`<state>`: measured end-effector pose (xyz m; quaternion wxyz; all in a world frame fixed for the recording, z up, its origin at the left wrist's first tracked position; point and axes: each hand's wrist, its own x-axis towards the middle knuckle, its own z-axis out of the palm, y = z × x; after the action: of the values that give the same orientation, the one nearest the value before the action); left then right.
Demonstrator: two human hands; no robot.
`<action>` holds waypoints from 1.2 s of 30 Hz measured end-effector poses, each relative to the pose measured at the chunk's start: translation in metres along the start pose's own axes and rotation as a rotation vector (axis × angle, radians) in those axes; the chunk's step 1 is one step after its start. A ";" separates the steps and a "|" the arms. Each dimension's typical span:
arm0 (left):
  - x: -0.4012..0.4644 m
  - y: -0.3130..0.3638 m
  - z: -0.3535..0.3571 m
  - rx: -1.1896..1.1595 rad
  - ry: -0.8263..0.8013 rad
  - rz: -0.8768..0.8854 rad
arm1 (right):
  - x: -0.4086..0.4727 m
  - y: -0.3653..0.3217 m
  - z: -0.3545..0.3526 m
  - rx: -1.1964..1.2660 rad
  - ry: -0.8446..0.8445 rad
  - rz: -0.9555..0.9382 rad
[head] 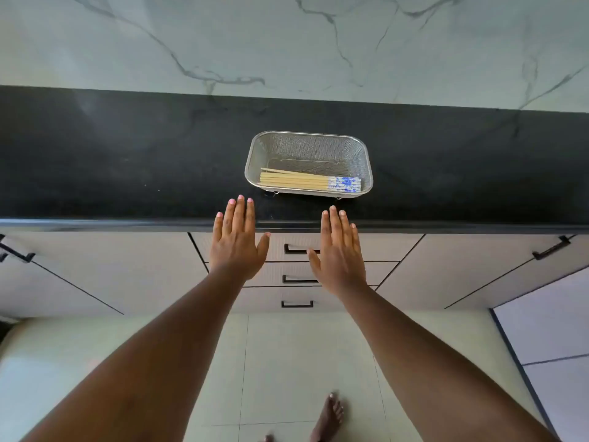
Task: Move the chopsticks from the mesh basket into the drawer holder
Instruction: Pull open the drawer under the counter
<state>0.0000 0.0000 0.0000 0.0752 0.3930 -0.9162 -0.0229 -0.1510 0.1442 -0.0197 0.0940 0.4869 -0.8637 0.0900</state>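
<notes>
Steel mesh forms the basket (308, 164) on the black counter (127, 161), and in it we see the chopsticks (310, 182) bundled along its near wall. They lie flat, their long axis running left to right, with the plain bamboo tips to the left and the blue-and-white patterned ends to the right.

We hold both hands flat and spread wide, palms down, gripping nothing. Our left hand (237, 247) hovers over the counter edge, near the basket's left corner but apart from it. Our right hand (339, 250) hovers just in front of the basket's middle, so it is the nearer one to the bundle and to its patterned ends. The chopsticks lie ahead of both hands, further back over the counter.

Below our hands is a stack of drawers, all shut; the handle of the top drawer (294, 249) shows between our wrists, partly covered by the right thumb. No holder is visible, so we judge that a drawer must be pulled open first, and we cannot tell which one holds it.

We read no brand, label or writing anywhere; the pattern on the chopsticks is too small to make out as lettering.
</notes>
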 end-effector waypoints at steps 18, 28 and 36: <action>0.007 -0.002 0.074 -0.029 -0.014 -0.018 | 0.014 0.006 0.087 -0.003 -0.204 -0.069; 0.006 -0.005 0.081 -0.066 -0.008 -0.020 | 0.057 0.011 0.100 -0.043 -0.523 -0.063; -0.001 -0.009 0.080 -0.044 -0.038 -0.002 | 0.058 0.009 0.092 -0.101 -0.556 -0.015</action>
<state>-0.0052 -0.0065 -0.0797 0.0665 0.3917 -0.9163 -0.0507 -0.1950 0.0786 -0.0947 -0.1218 0.4939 -0.8562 -0.0906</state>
